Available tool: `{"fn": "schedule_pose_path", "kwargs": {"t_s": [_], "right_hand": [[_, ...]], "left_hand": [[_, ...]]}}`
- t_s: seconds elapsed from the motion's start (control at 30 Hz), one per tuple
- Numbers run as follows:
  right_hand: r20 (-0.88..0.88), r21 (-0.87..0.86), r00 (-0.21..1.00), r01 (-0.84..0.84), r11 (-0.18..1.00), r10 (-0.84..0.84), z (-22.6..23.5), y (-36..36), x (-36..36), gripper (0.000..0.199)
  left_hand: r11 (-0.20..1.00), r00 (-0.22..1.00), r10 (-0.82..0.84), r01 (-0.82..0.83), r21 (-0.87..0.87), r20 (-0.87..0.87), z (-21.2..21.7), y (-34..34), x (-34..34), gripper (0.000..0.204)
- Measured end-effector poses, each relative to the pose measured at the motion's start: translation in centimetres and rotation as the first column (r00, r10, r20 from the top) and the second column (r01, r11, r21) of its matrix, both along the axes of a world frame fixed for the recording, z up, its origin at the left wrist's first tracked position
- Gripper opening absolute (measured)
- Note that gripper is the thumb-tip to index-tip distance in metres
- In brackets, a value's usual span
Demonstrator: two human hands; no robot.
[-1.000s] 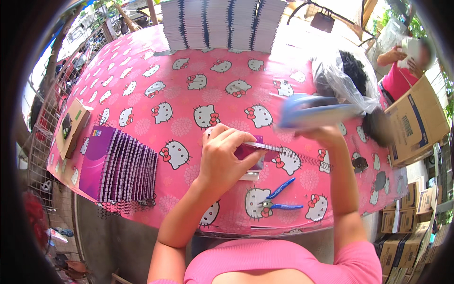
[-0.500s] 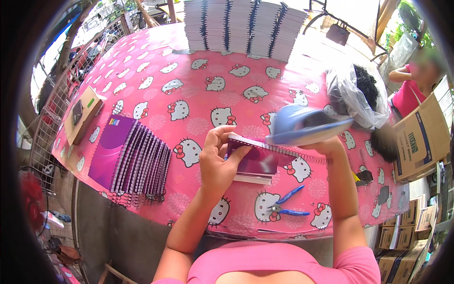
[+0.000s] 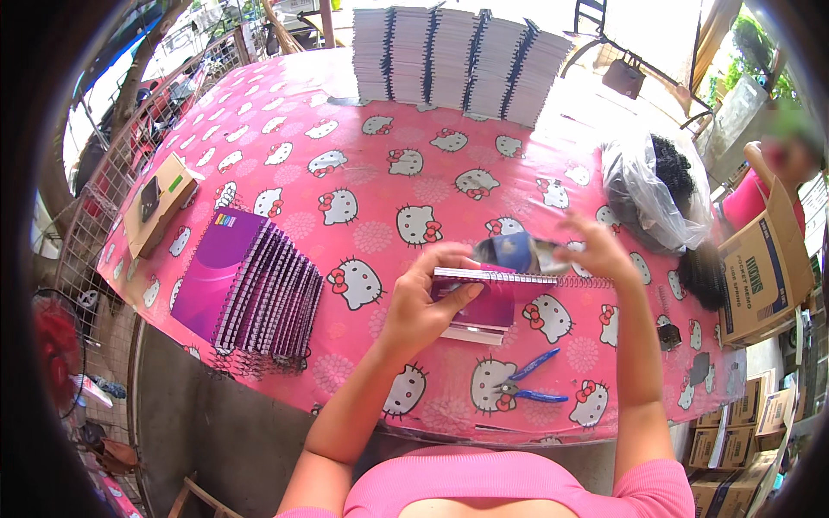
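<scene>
My left hand (image 3: 423, 298) grips a small purple notebook (image 3: 488, 304) with its row of holes facing away from me, thumb on the cover. A thin spiral binding wire (image 3: 587, 281) runs along that edge and sticks out well past its right end. Just behind the notebook lies a blue, slipper-like object (image 3: 511, 251), blurred and partly hidden. My right hand (image 3: 602, 250) is off to its right, fingers apart and empty, slightly blurred. Blue-handled cutting pliers (image 3: 528, 384) rest on the table in front of the notebook.
Spiral-bound purple notebooks (image 3: 220, 276) stand stacked at left, beside a small cardboard box (image 3: 155, 207). Tall stacks of bound white pages (image 3: 406, 60) rise at the back. At right are a plastic bag of black coils (image 3: 648, 186) and an open carton (image 3: 764, 272); another person (image 3: 747, 203) is beyond.
The blue slipper-like object was in my right hand above the spiral wire; now it is lower, behind the notebook, and my right hand has let go. My left hand still grips the notebook.
</scene>
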State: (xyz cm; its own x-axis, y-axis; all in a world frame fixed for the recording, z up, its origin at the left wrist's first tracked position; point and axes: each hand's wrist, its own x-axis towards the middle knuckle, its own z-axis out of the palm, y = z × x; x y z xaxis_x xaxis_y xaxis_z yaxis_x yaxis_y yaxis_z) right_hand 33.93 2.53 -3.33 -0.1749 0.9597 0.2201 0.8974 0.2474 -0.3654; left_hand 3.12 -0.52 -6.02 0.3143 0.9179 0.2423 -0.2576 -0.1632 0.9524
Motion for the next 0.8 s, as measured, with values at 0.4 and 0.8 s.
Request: {"fn": "schedule_pose_path", "kwargs": {"t_s": [0.4, 0.8], "right_hand": [[0.126, 0.359, 0.981, -0.182, 0.915, 0.145, -1.4, -7.3, -14.1, 0.127], [0.133, 0.176, 0.985, -0.130, 0.976, 0.107, 6.6, -8.5, -13.1, 0.086]], "left_hand": [[0.967, 0.971, 0.232, -0.236, 0.095, 0.053, 1.9, -1.2, -0.4, 0.011], [0.987, 0.994, -0.008, 0.025, 0.156, -0.105, -0.4, 0.5, -2.1, 0.024]]}}
